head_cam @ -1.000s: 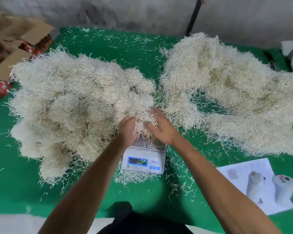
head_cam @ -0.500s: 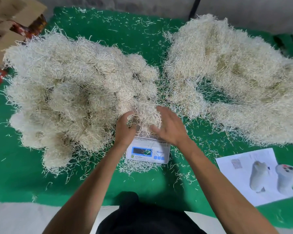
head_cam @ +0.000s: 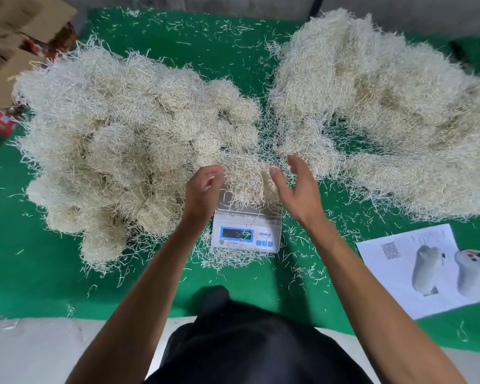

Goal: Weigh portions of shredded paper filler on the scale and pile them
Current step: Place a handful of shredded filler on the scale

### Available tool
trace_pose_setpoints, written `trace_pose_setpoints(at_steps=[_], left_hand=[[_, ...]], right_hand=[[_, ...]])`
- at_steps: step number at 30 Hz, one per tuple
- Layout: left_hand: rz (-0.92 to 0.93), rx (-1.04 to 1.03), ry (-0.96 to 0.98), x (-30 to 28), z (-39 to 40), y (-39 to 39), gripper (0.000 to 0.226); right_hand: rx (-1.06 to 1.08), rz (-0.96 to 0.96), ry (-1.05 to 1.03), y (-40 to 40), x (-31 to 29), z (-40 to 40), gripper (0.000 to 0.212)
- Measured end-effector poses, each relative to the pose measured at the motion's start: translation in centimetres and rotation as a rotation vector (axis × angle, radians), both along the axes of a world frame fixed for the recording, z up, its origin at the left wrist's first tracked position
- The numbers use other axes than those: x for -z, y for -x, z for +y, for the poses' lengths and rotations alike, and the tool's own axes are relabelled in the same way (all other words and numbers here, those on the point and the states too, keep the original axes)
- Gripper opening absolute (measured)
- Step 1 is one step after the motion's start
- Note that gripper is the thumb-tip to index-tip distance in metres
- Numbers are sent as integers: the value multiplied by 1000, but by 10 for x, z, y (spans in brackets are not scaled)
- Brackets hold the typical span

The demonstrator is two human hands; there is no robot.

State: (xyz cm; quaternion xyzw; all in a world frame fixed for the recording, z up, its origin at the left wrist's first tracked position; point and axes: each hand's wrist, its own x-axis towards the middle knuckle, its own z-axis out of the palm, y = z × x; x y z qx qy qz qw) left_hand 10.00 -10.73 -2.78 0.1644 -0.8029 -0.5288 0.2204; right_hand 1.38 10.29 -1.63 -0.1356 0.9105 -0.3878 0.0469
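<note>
Both hands hover loose and unclenched on either side of a small portion of shredded paper filler [head_cam: 248, 180] that sits on the scale [head_cam: 246, 227]. Neither hand holds anything. The left hand [head_cam: 201, 191] has its fingers relaxed and slightly bent just beside the portion's left edge, and whether the fingertips brush the strands cannot be told. The right hand [head_cam: 295, 192] is spread wider, its thumb close against the portion's right edge and the other fingers lifted apart above the loose strands.

The portion covers the platform of the scale, with strands hanging over the front rim. The scale is white with a blue-framed display facing the person; the reading is too small to make out. A few shreds lie across the display.

To the left, touching the portion's far side, rises a large left heap [head_cam: 122, 139] of rounded clumps of filler. To the right spreads a broader, looser right heap [head_cam: 385, 106]. Everything rests on a green mat [head_cam: 25, 273] littered with stray shreds. A printed sheet [head_cam: 424, 270] lies at the near right. Cardboard boxes [head_cam: 20, 31] stand beyond the mat's far left corner.
</note>
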Motion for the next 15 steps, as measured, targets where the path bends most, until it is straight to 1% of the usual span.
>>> trace_pose_setpoints(at_steps=[4,8,9,10,11,13,14,15], left_hand=[[38,-45,-29,0,0,0,20],[13,-45,-14,1,1,-1,20],[3,-45,-23,1,0,-1,20],[-7,-48,-38,2,1,-1,19],[-18,-56,-58,3,1,-2,17],[-46,-76,-128,4,1,-4,12],[-61,-88,-169,4,2,-5,12],[-73,-98,-203,5,2,-5,14]], right_hand=[[21,-34,48,-6,2,2,86],[25,-63,78,-10,6,0,85],[38,-51,87,-12,8,-1,82],[62,-26,100,-13,10,-2,75],[94,9,131,-15,11,-3,63],[161,70,263,-22,16,-8,28],[174,53,345,-27,19,-9,16],[174,3,407,-34,23,-11,17]])
